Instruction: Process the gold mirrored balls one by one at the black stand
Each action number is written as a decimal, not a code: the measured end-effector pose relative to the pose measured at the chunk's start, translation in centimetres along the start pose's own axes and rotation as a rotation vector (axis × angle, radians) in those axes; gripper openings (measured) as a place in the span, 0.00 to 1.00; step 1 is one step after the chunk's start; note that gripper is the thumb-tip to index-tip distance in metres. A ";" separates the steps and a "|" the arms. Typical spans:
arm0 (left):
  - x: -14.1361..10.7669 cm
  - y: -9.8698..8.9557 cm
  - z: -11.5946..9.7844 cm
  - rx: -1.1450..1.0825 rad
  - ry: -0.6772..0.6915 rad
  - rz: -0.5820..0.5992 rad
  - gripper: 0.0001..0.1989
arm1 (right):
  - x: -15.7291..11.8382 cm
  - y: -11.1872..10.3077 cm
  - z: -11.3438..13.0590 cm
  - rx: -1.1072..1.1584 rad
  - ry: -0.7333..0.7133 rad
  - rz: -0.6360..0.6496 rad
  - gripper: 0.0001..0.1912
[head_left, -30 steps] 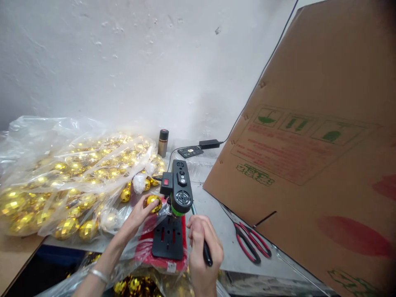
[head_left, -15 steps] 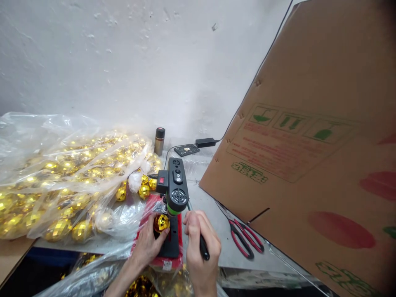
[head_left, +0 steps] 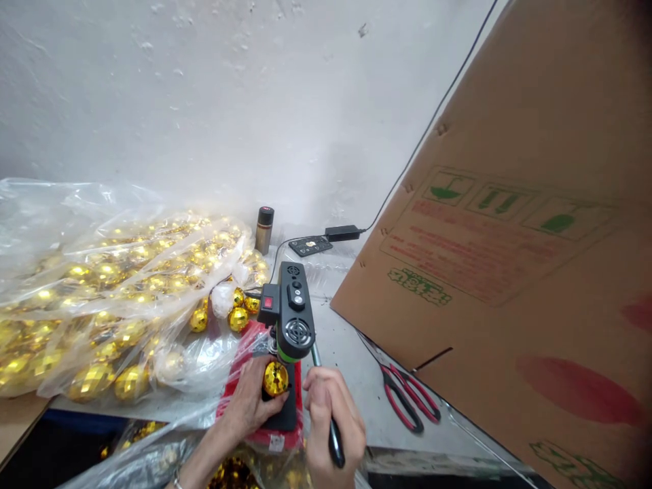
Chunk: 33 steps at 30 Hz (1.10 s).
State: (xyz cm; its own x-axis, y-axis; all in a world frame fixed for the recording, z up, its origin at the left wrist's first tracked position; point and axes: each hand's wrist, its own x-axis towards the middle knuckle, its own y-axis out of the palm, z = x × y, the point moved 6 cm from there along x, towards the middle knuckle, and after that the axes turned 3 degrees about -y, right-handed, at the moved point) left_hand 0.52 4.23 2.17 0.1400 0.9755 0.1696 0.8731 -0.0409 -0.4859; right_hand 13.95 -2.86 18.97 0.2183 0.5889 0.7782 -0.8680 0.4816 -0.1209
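Between the thumb and fingers of my left hand (head_left: 249, 401) is a gold mirrored ball (head_left: 276, 378), held over the black base of a small bench drill press (head_left: 296, 309). The ball sits just below the front end of the drill's black head; whether a bit touches it is hidden. My right hand (head_left: 333, 424) is closed around the lever (head_left: 335, 441) on the drill's right side, its black grip end pointing down toward me. Under the drill lies a red mat or tray (head_left: 298, 435), partly covered by clear plastic.
A clear plastic bag (head_left: 127, 305) of gold balls spreads over the left. Several loose balls (head_left: 238, 319) lie by the drill. Behind stand a dark-capped bottle (head_left: 264, 231), a phone (head_left: 310, 245) and a power adapter (head_left: 342, 233). Red-black scissors (head_left: 407, 397) lie beside a large cardboard box (head_left: 489, 258).
My left hand and the ball have shifted slightly right and toward me, and more of the ball shows. The lever's grip has moved slightly down in view with my right hand still on it.
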 end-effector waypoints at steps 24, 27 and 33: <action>-0.1 0.1 -0.4 0.017 -0.044 0.035 0.22 | -3.7 0.5 -3.4 -0.127 -0.198 -0.181 0.17; 0.0 0.3 -0.2 0.021 -0.040 0.033 0.22 | -3.8 0.6 -3.5 -0.110 -0.193 -0.184 0.17; 0.1 0.8 0.4 0.026 -0.032 0.016 0.24 | -4.1 0.6 -3.6 -0.118 -0.164 -0.217 0.19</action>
State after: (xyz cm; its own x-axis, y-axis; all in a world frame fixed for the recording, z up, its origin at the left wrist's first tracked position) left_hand 1.05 4.35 1.43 0.1387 0.9812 0.1345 0.8584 -0.0514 -0.5104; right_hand 14.15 -2.59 13.49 0.3099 0.3561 0.8816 -0.7492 0.6623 -0.0041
